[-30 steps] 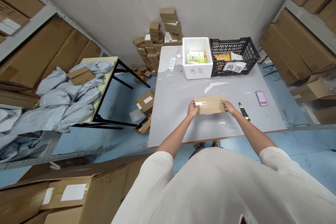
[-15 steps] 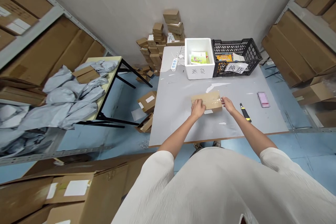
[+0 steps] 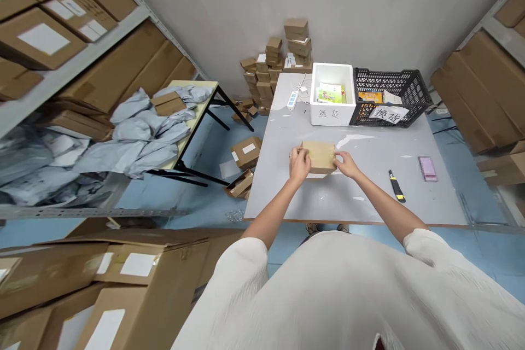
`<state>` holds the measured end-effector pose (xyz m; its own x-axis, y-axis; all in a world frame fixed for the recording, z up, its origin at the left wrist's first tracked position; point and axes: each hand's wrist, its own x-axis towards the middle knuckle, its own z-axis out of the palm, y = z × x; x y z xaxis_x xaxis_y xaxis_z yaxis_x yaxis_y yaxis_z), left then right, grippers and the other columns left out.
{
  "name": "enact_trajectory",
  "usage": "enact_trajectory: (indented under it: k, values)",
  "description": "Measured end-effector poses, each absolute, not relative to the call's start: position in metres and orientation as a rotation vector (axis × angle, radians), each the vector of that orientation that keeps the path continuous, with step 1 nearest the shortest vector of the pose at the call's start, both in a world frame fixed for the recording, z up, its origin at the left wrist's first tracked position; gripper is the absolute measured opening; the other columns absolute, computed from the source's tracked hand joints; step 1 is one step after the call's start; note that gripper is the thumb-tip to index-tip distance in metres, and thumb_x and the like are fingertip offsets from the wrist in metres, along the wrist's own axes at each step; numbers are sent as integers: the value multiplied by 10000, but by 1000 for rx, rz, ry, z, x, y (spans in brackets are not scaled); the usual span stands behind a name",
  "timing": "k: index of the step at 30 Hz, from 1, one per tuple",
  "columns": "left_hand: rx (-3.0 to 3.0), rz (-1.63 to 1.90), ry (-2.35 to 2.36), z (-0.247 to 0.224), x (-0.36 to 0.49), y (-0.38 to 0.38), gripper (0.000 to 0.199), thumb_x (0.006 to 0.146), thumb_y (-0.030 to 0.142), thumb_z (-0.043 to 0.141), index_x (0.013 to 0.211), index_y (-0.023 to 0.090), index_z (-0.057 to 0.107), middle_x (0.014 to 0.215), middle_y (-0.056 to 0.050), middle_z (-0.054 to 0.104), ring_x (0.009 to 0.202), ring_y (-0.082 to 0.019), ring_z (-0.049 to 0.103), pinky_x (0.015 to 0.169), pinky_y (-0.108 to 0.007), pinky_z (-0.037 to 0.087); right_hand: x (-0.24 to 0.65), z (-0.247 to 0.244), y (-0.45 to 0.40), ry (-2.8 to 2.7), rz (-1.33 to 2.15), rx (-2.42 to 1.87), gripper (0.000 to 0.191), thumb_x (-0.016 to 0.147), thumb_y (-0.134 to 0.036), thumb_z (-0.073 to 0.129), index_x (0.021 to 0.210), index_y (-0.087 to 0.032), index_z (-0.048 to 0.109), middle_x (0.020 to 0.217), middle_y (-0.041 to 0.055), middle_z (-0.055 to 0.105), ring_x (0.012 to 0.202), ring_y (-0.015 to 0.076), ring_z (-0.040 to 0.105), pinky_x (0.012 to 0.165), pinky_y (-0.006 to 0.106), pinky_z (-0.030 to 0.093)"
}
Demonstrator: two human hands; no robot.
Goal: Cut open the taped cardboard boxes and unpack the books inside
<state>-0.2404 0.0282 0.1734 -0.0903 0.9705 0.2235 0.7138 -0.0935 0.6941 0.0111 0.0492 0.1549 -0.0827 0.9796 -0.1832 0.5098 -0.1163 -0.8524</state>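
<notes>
A small brown cardboard box [image 3: 320, 157] sits on the grey tabletop with clear tape on it and a white label low on its near side. My left hand [image 3: 299, 164] grips its left end, fingers curled over the top edge. At the right end, my right hand [image 3: 346, 164] pinches the corner between thumb and fingers. A black and yellow utility knife [image 3: 397, 186] lies on the table to the right of my right hand, touching neither hand.
Behind the box stand a white foam bin [image 3: 332, 115] and a black plastic crate [image 3: 424, 95], both holding books or small packs. A pink, blurred-out item [image 3: 427, 168] lies at right. A power strip [image 3: 292, 100] is at back left. Grey parcels [image 3: 135, 123] cover a side table.
The box has been turned and shows a shorter width. My left hand has gone from its top to its left end. The view has swung left.
</notes>
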Motion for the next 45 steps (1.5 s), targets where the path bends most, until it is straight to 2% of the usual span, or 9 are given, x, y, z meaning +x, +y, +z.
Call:
enact_trajectory:
  k: [3,6,15,24,30,34,36,42,45]
  values:
    - [1723,1009,1874,166,-269,28,247,971,109,564,1107,240,724,1270,-128,620,1261,-307,644,1170,-485,496,-7,153,49,-1597,1307,-1574,450,926,-366,666,1359,-257,717,1483,92,708,1288,284,707,1147,481,556]
    - [1687,1019,1830,162,-276,30,235,978,128,573,1116,243,724,1283,-116,626,1245,-286,660,1156,-460,517,-19,154,49,-1565,1281,-1552,416,913,-362,682,1311,-251,730,1394,78,764,1213,266,739,1104,449,582]
    - [1680,1010,1664,155,-204,48,267,992,160,588,1193,236,746,1349,-128,617,1289,-278,652,1146,-437,535,39,168,43,-1445,1001,-1726,414,902,-347,647,1272,-226,788,1412,97,776,1227,309,746,1136,489,570]
    - [2121,647,1557,177,-134,39,377,1002,84,520,1254,264,736,1471,-128,645,1396,-335,557,1144,-489,469,95,165,24,-1395,974,-1685,462,889,-358,650,1327,-243,739,1422,93,765,1190,289,746,1142,501,564]
    - [2112,461,1627,199,-128,32,336,1097,360,536,1391,265,668,1454,-131,676,1383,-338,573,1189,-484,420,73,165,33,-1326,993,-1621,504,1027,-587,529,1389,-273,685,1426,99,753,1273,301,711,1163,521,541]
    - [1952,425,1827,208,-145,33,497,1057,621,589,1403,269,646,1511,-143,640,1418,-365,554,1207,-481,406,51,164,46,-1388,1113,-1476,582,1047,-666,475,1461,-293,643,1475,88,722,1239,289,733,1146,528,553]
    - [1847,437,1895,207,-160,36,564,1021,670,623,1401,253,640,1499,-162,641,1395,-378,579,1181,-482,432,42,159,50,-1435,1155,-1460,567,1041,-649,494,1435,-282,670,1464,93,727,1233,288,731,1147,521,552]
    - [1727,721,1861,184,-223,40,377,1076,508,569,1322,248,691,1373,-164,708,1292,-376,657,1119,-501,499,35,131,47,-1480,1143,-1847,428,903,-431,680,1267,-221,760,1454,135,720,1303,318,688,1169,499,533]
    - [1731,831,1814,171,-251,40,364,1106,438,505,1352,254,702,1377,-153,719,1308,-358,654,1108,-488,526,33,119,46,-1469,1162,-1907,389,864,-408,704,1204,-229,759,1391,122,748,1261,314,701,1124,498,558]
